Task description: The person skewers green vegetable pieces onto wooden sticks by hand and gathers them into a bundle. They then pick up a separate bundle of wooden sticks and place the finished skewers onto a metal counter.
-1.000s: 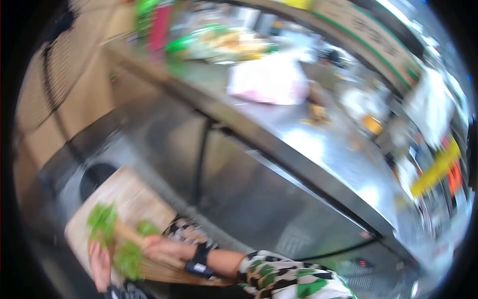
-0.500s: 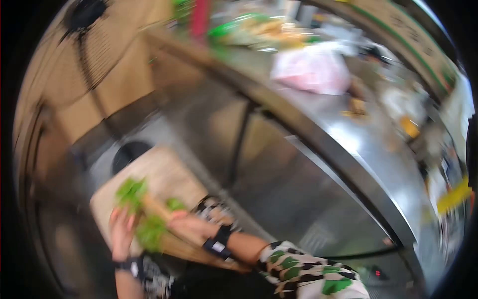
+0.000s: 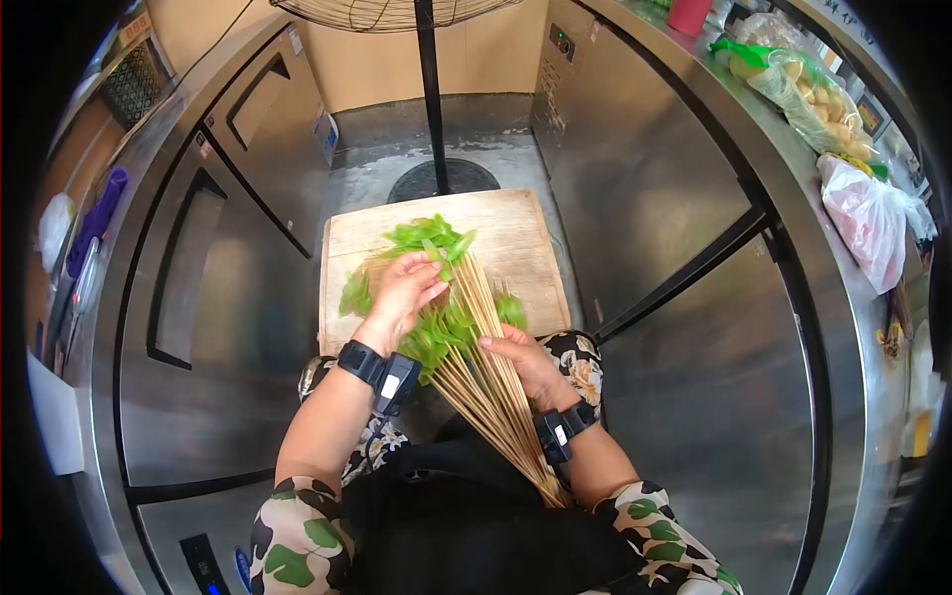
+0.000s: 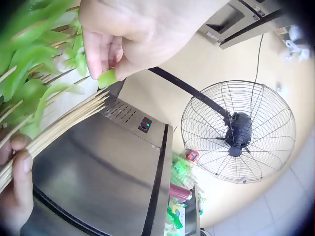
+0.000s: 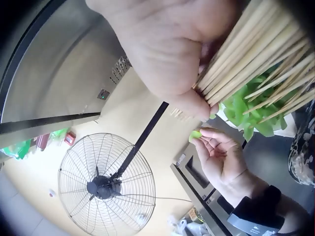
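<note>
In the head view the left hand (image 3: 400, 294) is over the board beside the skewer tips. The left wrist view shows it pinching a small green piece (image 4: 107, 78) between thumb and fingertips, close to the bare tips of a bundle of wooden skewers (image 4: 69, 118). My right hand (image 3: 526, 364) grips that bundle, whose lower ends reach down to the lap. In the right wrist view the thumb of the right hand (image 5: 162, 54) lies along the skewers (image 5: 256, 44). Skewers bearing green pieces (image 3: 436, 332) lie under and beside the bundle.
A wooden board (image 3: 372, 238) stands between the knees. Steel cabinets (image 3: 645, 169) flank both sides, and a wire fan (image 4: 238, 132) stands beyond the board. Bagged items (image 3: 863, 213) sit on the right counter; a purple object (image 3: 97, 220) is on the left one.
The head view has swung round and now faces the board and fan squarely. The left hand has moved from beside the green pieces to near the skewer tips; the right hand still holds skewers.
</note>
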{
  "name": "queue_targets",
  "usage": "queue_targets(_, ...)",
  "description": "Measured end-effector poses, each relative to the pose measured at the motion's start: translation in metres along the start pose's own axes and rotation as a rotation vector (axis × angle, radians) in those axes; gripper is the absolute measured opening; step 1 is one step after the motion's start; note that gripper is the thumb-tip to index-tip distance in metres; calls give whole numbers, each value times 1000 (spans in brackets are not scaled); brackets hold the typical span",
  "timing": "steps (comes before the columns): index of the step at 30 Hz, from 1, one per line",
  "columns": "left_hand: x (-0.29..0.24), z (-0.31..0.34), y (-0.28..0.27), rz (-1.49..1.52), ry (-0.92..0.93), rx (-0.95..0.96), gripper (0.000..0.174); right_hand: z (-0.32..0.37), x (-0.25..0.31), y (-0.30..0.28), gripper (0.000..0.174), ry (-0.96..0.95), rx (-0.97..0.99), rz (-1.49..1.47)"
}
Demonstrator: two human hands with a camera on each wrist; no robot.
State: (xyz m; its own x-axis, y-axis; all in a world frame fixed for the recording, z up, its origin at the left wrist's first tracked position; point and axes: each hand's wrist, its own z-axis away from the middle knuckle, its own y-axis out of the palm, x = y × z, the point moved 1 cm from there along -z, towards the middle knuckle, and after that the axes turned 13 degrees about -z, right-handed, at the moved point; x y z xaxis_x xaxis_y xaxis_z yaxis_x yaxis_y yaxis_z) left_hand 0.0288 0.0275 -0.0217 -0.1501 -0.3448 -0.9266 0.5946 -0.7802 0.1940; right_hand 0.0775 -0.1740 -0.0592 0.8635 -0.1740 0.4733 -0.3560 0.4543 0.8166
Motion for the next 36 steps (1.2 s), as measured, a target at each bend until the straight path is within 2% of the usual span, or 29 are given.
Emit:
queue_targets(7, -2, -1, 5, 11, -14, 18, 10, 0, 1, -2, 16, -19, -50, -47)
queue_targets(14, -7, 1, 5, -26, -2, -1, 9, 3, 5, 8, 12, 19, -13, -18)
queue_targets(16, -8, -1, 4, -67, 26, -17, 9, 6, 6, 13, 9, 21, -33, 7)
queue_targets(19, -8, -6, 1, -133, 100, -42, 10, 2, 4, 0, 7, 22, 49, 103)
queue_targets(23, -15, -5, 5, -199, 176, -72, 15, 1, 2, 2, 7, -5, -23, 156)
queue_targets(36, -12, -6, 5, -264, 179, -79, 10, 0, 1, 1, 7, -30, -24, 211)
